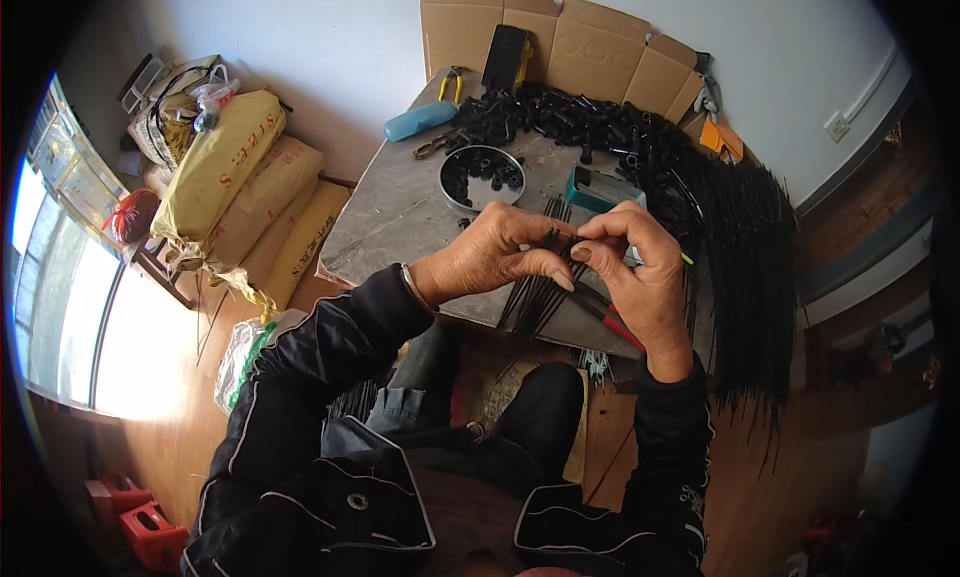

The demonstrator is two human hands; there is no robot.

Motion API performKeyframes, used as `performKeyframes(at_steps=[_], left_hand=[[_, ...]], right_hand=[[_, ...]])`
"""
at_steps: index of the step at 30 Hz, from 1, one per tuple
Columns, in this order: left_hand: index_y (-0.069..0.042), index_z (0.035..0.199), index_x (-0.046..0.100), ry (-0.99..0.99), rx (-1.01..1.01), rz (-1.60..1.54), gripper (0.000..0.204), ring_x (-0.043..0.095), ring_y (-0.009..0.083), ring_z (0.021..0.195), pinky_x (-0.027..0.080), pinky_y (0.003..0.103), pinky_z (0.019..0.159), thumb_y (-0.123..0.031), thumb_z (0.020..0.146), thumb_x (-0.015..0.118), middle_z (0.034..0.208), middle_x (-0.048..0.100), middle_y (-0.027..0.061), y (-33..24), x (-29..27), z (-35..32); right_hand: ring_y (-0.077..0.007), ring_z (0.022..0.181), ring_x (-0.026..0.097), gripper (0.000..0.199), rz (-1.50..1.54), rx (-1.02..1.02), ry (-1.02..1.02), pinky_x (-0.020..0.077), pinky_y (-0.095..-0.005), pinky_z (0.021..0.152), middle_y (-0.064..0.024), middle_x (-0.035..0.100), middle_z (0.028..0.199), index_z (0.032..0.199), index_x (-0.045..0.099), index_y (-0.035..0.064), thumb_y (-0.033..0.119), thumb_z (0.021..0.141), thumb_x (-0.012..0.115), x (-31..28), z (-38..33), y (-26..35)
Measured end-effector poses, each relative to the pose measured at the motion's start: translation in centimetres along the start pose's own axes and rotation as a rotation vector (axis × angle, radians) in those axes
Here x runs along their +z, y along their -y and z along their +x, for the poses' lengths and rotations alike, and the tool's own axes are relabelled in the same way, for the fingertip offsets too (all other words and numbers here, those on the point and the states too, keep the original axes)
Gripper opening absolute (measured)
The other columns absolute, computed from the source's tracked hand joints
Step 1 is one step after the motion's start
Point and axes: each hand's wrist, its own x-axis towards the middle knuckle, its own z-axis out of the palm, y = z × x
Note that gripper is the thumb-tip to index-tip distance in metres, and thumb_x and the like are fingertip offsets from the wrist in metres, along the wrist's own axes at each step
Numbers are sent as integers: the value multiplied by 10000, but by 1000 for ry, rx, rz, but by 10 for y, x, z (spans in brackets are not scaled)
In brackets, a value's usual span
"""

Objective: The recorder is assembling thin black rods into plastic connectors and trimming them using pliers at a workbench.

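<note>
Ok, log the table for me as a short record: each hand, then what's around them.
Left hand: thumb and finger at a small black part
Right hand: fingertips close beside the left's; grip unclear
Below hands: thin black rods
Bowl: black pieces inside
Table right: long black strands hanging over the edge
Table back: cardboard, upright
</note>
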Motion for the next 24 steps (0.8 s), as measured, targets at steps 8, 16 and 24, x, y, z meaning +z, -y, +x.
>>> performKeyframes(at_steps=[8,16,24], left_hand=[[-11,990,681,49,11,-83,383,677,169,736,520,292,681,-331,787,737,786,699,75,6,5,1],[-25,933,680,163,-69,195,330,675,186,780,514,307,700,-311,783,753,811,684,92,19,10,2],[35,1279,520,255,1,548,917,271,365,1383,157,532,1153,-646,686,683,1454,338,228,65,53,-43]], right_hand=[[-62,672,541,169,-59,-29,26,437,-208,585,-11,581,788,886,634,19,6,766,752,-5,2,-1],[-75,678,556,269,-139,28,-21,446,-220,570,-13,584,791,965,661,32,39,727,785,-1,2,4],[-155,684,639,142,-261,-164,16,501,-259,604,-74,641,795,886,642,4,1,778,734,12,2,-6]])
